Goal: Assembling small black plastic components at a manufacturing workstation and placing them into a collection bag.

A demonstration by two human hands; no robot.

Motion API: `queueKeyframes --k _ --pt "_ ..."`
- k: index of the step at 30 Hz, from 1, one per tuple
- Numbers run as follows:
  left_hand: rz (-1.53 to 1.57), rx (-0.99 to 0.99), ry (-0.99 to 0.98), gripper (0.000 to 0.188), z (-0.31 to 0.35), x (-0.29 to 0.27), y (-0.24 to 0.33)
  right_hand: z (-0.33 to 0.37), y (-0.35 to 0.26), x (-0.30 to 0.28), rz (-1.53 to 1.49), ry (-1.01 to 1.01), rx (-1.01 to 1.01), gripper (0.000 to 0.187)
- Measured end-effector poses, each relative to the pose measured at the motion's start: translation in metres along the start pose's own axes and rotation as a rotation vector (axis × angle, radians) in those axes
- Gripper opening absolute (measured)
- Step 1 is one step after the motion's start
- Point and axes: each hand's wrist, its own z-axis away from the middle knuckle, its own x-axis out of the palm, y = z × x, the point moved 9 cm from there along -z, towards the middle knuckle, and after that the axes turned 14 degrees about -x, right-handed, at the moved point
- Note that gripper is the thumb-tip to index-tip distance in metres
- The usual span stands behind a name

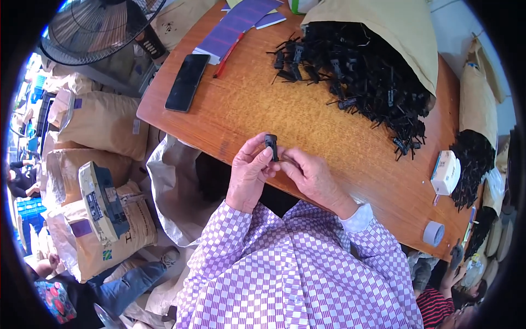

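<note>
A small black plastic part (272,143) stands upright between the thumb and fingers of my left hand (249,171), just over the table's near edge. My right hand (315,178) is closed, its thumb and fingertips pinched together beside the part's lower end. Whether those fingertips grip the part or something small is hidden. Beyond my hands, a heap of similar black plastic parts (356,77) spills from a large brown paper sack (383,24) onto the wooden table (235,112).
A black phone (187,82), a red pen-like item (228,55) and purple printed sheets (233,27) lie at the far left. Rightward are a white box (446,172) and a tape roll (433,233). An open white sack (170,186) hangs below the left edge; other people sit nearby.
</note>
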Motion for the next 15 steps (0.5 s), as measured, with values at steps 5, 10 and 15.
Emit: queueKeyframes --k 5,10,15 --pt "-0.248 0.118 0.134 0.034 0.009 -0.001 0.013 -0.001 0.011 0.012 -0.240 0.014 0.222 0.028" --pt "-0.463 0.327 0.168 0.034 0.016 0.002 0.019 -0.003 0.016 0.031 -0.380 -0.094 0.411 0.034" --pt "-0.446 0.383 0.149 0.033 0.019 0.003 0.019 -0.005 0.021 0.041 -0.485 -0.034 0.319 0.034"
